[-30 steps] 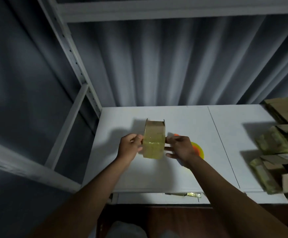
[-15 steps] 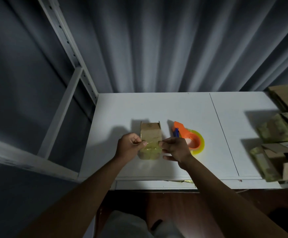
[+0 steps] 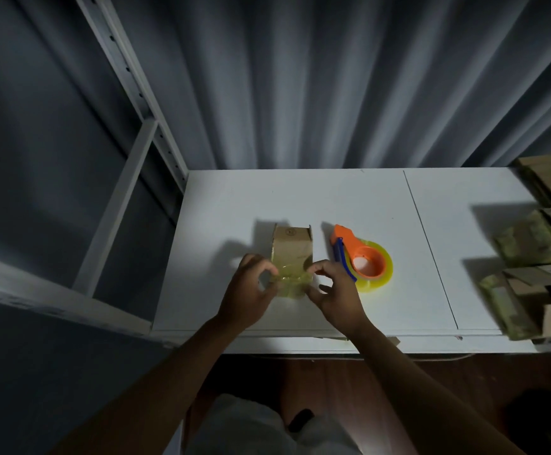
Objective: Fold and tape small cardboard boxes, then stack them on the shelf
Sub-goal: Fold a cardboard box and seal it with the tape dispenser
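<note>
White shelf point(image 3: 300, 198): left hand point(image 3: 248, 290) and right hand point(image 3: 333, 290) grip pinches taped box point(image 3: 292, 257); no legible writing.

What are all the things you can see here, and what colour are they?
small cardboard box: one, brown with yellowish tape at its near end, on the shelf board between the hands.
tape dispenser: one, orange with a yellow roll, right of the box.
pile of boxes: several, brown and taped, at the right edge.
shelf board: one, white.
curtain: grey, behind.
left hand: fingers pinching the tape.
right hand: fingers curled at the tape's other side.
</note>
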